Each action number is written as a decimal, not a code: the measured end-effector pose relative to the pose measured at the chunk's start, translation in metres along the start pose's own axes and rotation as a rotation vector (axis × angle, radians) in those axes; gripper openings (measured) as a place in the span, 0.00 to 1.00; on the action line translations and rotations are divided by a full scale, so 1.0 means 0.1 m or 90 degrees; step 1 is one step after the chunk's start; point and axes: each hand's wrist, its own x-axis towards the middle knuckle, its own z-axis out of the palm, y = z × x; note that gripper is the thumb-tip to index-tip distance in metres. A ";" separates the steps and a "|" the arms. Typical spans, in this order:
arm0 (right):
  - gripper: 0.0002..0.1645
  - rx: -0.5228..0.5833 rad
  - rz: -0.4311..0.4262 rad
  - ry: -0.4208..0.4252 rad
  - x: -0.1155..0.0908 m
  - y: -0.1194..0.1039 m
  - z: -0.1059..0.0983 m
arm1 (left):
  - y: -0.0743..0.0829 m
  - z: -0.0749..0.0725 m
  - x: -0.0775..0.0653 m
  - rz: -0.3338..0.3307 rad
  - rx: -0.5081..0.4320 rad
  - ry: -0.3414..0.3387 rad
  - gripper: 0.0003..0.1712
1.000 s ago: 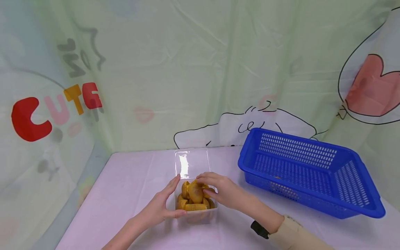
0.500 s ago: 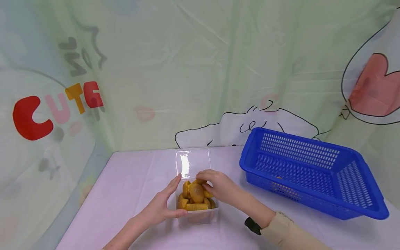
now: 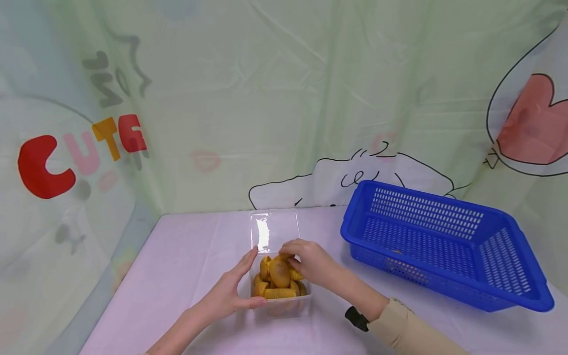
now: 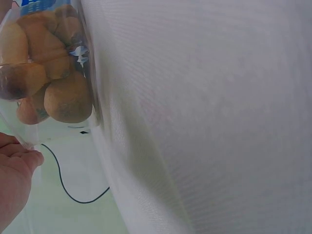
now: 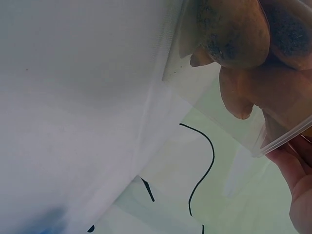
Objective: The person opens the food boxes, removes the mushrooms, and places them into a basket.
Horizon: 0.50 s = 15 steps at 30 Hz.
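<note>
A clear plastic box (image 3: 284, 308) is heaped with golden-brown rounded pieces (image 3: 279, 274); some show dark speckled patches in the right wrist view. Its clear lid (image 3: 277, 229) lies tipped back behind it. My left hand (image 3: 226, 296) holds the box's left side, thumb at the front rim and fingers at the back corner. From the right, my right hand (image 3: 312, 261) reaches over the rim and pinches a golden-brown piece (image 3: 283, 257) on top of the heap. Its fingertips are partly hidden. In the left wrist view, the left fingertips (image 4: 31, 158) are at the box's lower corner.
A blue perforated basket (image 3: 421, 231) stands to the right of the box, with a little orange-yellow showing through its near side. A pale cloth covers the table (image 3: 191, 261). Behind it hangs a printed curtain (image 3: 230, 123).
My right hand has shifted slightly back and closed its thumb in on a piece at the top of the heap. The left hand and the box have stayed in place.
</note>
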 end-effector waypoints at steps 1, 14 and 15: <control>0.15 0.001 0.001 0.002 0.00 0.00 0.00 | 0.00 0.00 0.00 0.000 0.001 0.000 0.59; 0.15 0.006 -0.035 0.058 -0.03 0.03 0.01 | 0.01 -0.01 0.01 0.005 0.000 -0.002 0.59; 0.15 0.008 -0.040 0.062 -0.03 0.03 0.01 | 0.01 -0.01 0.01 0.004 0.000 -0.002 0.59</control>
